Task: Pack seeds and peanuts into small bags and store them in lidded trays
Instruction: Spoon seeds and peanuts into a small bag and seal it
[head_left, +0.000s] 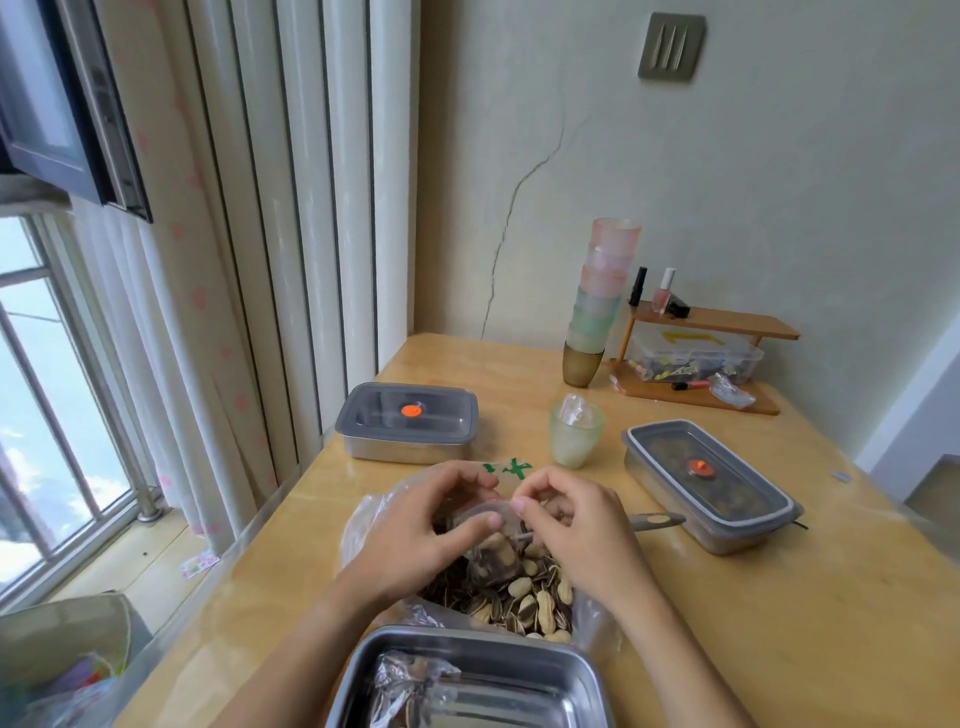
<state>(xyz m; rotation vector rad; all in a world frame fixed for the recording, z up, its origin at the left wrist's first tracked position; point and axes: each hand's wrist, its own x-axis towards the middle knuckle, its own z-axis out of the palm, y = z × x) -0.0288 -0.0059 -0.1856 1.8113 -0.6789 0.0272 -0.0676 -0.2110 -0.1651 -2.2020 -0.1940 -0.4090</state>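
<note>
Grip closed both sides: left hand (415, 527), right hand (579, 525) pinch small bag (492, 561) at its mouth, over big bag (524, 597) of seeds and peanuts on table (779, 623). Risk: plastic slips, contents spill beside open tray (467, 638).

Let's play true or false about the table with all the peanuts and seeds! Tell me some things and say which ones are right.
1. The left hand and the right hand both hold a small clear plastic bag over the big plastic bag of seeds and peanuts. True.
2. The shiny steel tray nearest the person has its lid on. False: it is open, with one filled bag inside.
3. The pale green cup stands between the left grey-lidded steel tray and the right grey-lidded steel tray. True.
4. The stack of pink and green cups lies tipped over. False: it stands upright.
</note>
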